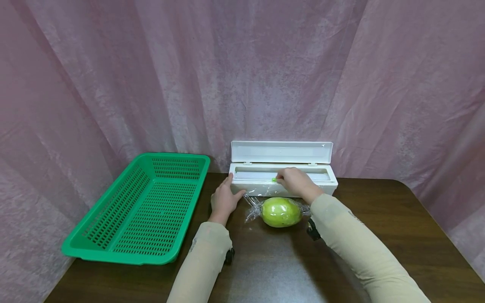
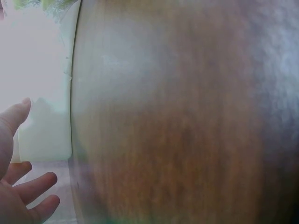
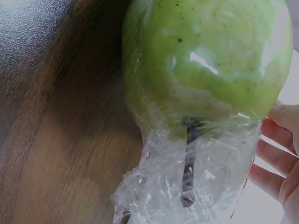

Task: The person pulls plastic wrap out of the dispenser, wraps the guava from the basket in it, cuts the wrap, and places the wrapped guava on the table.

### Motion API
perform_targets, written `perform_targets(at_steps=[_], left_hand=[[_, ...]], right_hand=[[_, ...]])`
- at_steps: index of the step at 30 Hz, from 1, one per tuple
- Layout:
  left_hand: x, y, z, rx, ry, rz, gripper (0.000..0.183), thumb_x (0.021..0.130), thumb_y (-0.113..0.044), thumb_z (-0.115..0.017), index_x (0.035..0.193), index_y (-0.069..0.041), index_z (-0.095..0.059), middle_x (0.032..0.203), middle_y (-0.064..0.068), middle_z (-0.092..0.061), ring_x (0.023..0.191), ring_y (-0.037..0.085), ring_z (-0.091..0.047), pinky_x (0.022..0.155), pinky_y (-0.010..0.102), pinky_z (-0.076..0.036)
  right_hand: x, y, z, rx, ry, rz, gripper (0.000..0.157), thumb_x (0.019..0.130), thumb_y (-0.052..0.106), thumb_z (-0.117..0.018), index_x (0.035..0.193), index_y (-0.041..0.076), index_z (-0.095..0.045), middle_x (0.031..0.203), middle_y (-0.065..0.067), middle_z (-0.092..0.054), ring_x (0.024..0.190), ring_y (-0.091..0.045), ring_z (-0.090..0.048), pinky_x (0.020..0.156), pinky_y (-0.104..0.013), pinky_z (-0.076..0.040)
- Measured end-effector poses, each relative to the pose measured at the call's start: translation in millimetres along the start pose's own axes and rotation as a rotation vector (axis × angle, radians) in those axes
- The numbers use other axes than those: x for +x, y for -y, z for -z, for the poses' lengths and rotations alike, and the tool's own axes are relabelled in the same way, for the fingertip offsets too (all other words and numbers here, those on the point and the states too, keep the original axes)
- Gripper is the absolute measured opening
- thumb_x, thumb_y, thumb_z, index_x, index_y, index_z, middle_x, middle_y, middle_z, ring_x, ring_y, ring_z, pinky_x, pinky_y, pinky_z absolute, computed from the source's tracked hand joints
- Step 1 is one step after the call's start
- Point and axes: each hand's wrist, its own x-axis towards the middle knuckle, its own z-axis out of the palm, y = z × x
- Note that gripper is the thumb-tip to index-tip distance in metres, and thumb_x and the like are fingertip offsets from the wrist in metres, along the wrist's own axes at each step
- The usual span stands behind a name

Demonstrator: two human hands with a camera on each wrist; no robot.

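A white cling film dispenser box (image 1: pixel 246 188) stands by the curtain with its lid (image 1: pixel 282 152) raised. My left hand (image 1: pixel 223 200) rests at the box's left end, thumb apart from the fingers; the left wrist view shows these fingers spread. At the front rim of the box, my right hand (image 1: pixel 297 182) pinches a small bright green slider (image 1: pixel 274 179). Just in front lies a green fruit (image 1: pixel 281 212) wrapped in clear film (image 1: pixel 254 208), loose at both ends. In the right wrist view, its dark stem (image 3: pixel 188 168) shows through the film.
To the left, a green plastic basket (image 1: pixel 206 168) with slotted walls sits on the dark wooden table (image 1: pixel 265 273). A pink curtain (image 1: pixel 242 75) hangs right behind the table. The tabletop's rounded corner (image 1: pixel 401 185) is at the right.
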Motion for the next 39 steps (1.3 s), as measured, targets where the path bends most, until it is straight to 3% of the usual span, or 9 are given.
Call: perform_targets(at_steps=[39], left_hand=[[-0.3,0.4,2.2,0.015,0.001,-0.018,0.080,0.080,-0.046,-0.072,0.146,-0.018,-0.037,0.145,0.008,-0.045,0.117,0.034,-0.057,0.092,0.054,-0.045]], right_hand=[[-1.8,-7.5,0.3,-0.029,0.001,-0.001,0.019,0.094,0.018,-0.059,0.105,0.008,-0.069,0.104,-0.008,-0.071,0.098,-0.025,-0.065,0.085,-0.041,-0.052]])
